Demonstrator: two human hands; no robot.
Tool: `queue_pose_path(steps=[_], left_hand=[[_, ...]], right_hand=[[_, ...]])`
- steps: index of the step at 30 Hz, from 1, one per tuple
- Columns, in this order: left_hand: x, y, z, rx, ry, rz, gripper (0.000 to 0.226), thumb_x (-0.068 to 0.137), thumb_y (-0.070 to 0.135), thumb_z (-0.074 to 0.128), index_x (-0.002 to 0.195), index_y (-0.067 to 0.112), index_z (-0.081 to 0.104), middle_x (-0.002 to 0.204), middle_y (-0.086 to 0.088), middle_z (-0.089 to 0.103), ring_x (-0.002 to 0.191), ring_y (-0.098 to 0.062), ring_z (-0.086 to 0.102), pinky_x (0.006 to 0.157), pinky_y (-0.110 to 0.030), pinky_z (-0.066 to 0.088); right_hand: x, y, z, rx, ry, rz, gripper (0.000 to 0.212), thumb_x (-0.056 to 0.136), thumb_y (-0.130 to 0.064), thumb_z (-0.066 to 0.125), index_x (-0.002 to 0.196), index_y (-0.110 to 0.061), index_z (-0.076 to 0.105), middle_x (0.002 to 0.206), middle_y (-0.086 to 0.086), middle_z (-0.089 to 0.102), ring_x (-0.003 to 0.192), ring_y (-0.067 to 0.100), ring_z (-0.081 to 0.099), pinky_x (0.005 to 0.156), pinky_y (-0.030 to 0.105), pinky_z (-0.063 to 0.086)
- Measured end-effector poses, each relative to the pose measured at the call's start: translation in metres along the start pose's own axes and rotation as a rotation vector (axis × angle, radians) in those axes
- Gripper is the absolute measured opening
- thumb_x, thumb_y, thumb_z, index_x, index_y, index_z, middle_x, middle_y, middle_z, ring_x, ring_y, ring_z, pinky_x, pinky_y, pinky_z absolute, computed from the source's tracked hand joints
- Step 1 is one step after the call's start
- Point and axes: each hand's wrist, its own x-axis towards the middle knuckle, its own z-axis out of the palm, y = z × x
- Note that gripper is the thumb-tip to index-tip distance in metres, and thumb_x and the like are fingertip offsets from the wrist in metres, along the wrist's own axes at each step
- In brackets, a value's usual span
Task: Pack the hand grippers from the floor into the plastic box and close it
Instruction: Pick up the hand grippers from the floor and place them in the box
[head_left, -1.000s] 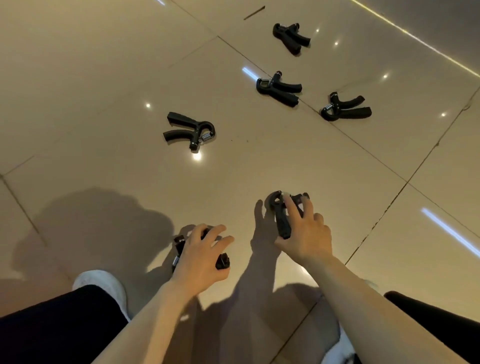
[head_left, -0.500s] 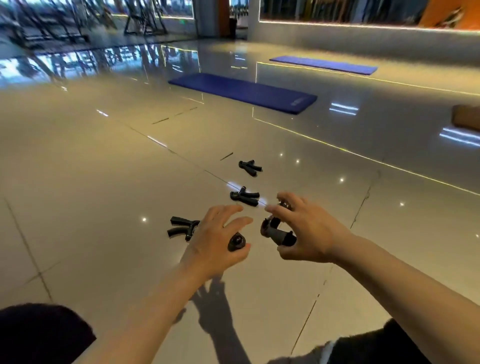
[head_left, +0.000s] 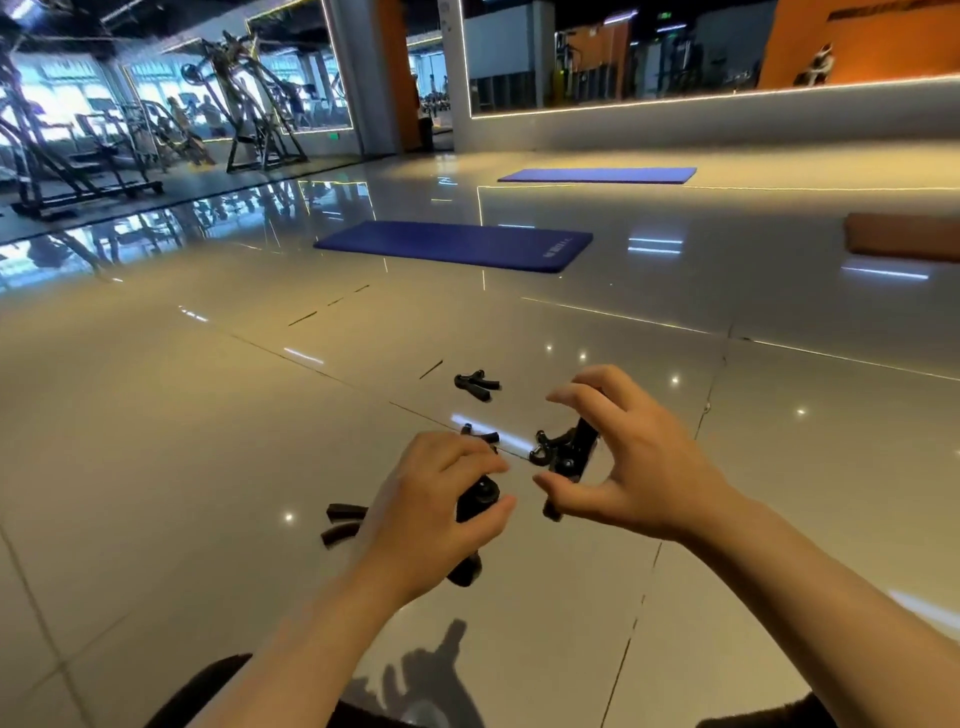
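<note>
1. Fingers (head_left: 467, 457) of left hand (head_left: 431, 509) are gripping one hand gripper (head_left: 475, 506); right hand (head_left: 639, 467) is loosely holding another (head_left: 571, 452).
2. Remaining grippers (head_left: 477, 383) are lying farther off on the floor (head_left: 156, 441); box unseen.
3. Judging rigid, light; handles are offering best hold.

Both my forearms come up from the bottom of the frame bare to well past the wrist, no sleeves in sight. My left hand (head_left: 431, 512) and right hand (head_left: 636, 470) carry no rings, watch or gloves that I can see. Along the lower edge, left and right of centre, I see dark black fabric over my legs, too blurred for detail.
</note>
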Motion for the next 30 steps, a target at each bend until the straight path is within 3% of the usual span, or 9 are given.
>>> queue_pose_path(steps=[3, 7, 13, 17, 20, 23, 26, 30], left_hand=[[0.02, 0.005, 0.016, -0.02, -0.037, 0.124, 0.032, 0.086, 0.042, 0.055, 0.106, 0.02, 0.068, 0.107, 0.011, 0.06, 0.106, -0.002, 0.046, 0.091, -0.014, 0.035], [0.035, 0.005, 0.033, -0.095, -0.101, 0.136, 0.035, 0.088, 0.045, 0.049, 0.106, 0.021, 0.067, 0.109, 0.01, 0.061, 0.108, -0.006, 0.047, 0.093, -0.018, 0.035], [0.049, 0.012, 0.055, -0.132, -0.153, 0.243, 0.036, 0.086, 0.047, 0.048, 0.101, 0.02, 0.068, 0.099, 0.011, 0.062, 0.1, -0.001, 0.044, 0.082, -0.026, 0.045], [0.057, 0.026, 0.065, -0.19, -0.162, 0.296, 0.045, 0.089, 0.059, 0.04, 0.103, 0.024, 0.065, 0.099, 0.016, 0.061, 0.1, -0.006, 0.051, 0.081, -0.035, 0.049], [0.06, 0.05, 0.072, -0.255, -0.15, 0.329, 0.054, 0.09, 0.063, 0.034, 0.108, 0.023, 0.064, 0.101, 0.012, 0.063, 0.102, -0.008, 0.052, 0.086, -0.029, 0.045], [0.059, 0.074, 0.084, -0.313, -0.153, 0.346, 0.061, 0.089, 0.066, 0.031, 0.12, 0.022, 0.06, 0.106, 0.013, 0.06, 0.104, -0.007, 0.05, 0.086, -0.026, 0.041], [0.058, 0.083, 0.104, -0.347, -0.219, 0.359, 0.06, 0.088, 0.068, 0.033, 0.127, 0.027, 0.053, 0.109, 0.018, 0.054, 0.104, -0.003, 0.049, 0.085, -0.025, 0.042], [0.064, 0.105, 0.139, -0.312, -0.307, 0.454, 0.053, 0.089, 0.063, 0.036, 0.125, 0.028, 0.053, 0.111, 0.012, 0.059, 0.105, 0.0, 0.046, 0.086, -0.021, 0.039]], right_hand=[[-0.004, 0.01, -0.006, -0.01, -0.004, 0.027, 0.067, 0.072, -0.063, 0.055, 0.12, -0.017, 0.057, 0.113, 0.001, 0.051, 0.088, 0.011, 0.051, 0.067, 0.007, 0.039], [-0.011, 0.022, -0.021, -0.112, -0.032, 0.11, 0.062, 0.071, -0.058, 0.061, 0.117, -0.017, 0.059, 0.111, 0.002, 0.054, 0.088, 0.009, 0.048, 0.067, 0.005, 0.029], [-0.054, 0.028, -0.057, -0.246, -0.038, 0.301, 0.058, 0.075, -0.052, 0.07, 0.121, -0.018, 0.057, 0.115, -0.001, 0.055, 0.094, 0.011, 0.048, 0.071, 0.006, 0.029], [-0.084, 0.013, -0.093, -0.349, -0.029, 0.373, 0.063, 0.073, -0.059, 0.061, 0.12, -0.017, 0.058, 0.112, 0.001, 0.059, 0.095, 0.014, 0.052, 0.074, 0.017, 0.036], [-0.101, 0.003, -0.117, -0.382, 0.042, 0.401, 0.062, 0.072, -0.059, 0.059, 0.119, -0.018, 0.058, 0.111, -0.001, 0.06, 0.093, 0.011, 0.051, 0.073, 0.018, 0.037], [-0.111, 0.004, -0.124, -0.341, 0.096, 0.447, 0.063, 0.072, -0.057, 0.06, 0.121, -0.018, 0.056, 0.114, -0.003, 0.059, 0.096, 0.007, 0.048, 0.074, 0.01, 0.034], [-0.136, 0.013, -0.12, -0.279, 0.151, 0.498, 0.063, 0.072, -0.056, 0.064, 0.121, -0.018, 0.056, 0.114, -0.003, 0.061, 0.1, 0.011, 0.055, 0.076, 0.004, 0.033], [-0.193, 0.035, -0.127, -0.137, 0.432, 0.609, 0.065, 0.067, -0.058, 0.064, 0.117, -0.017, 0.058, 0.105, -0.01, 0.061, 0.096, 0.008, 0.06, 0.079, 0.009, 0.043]])
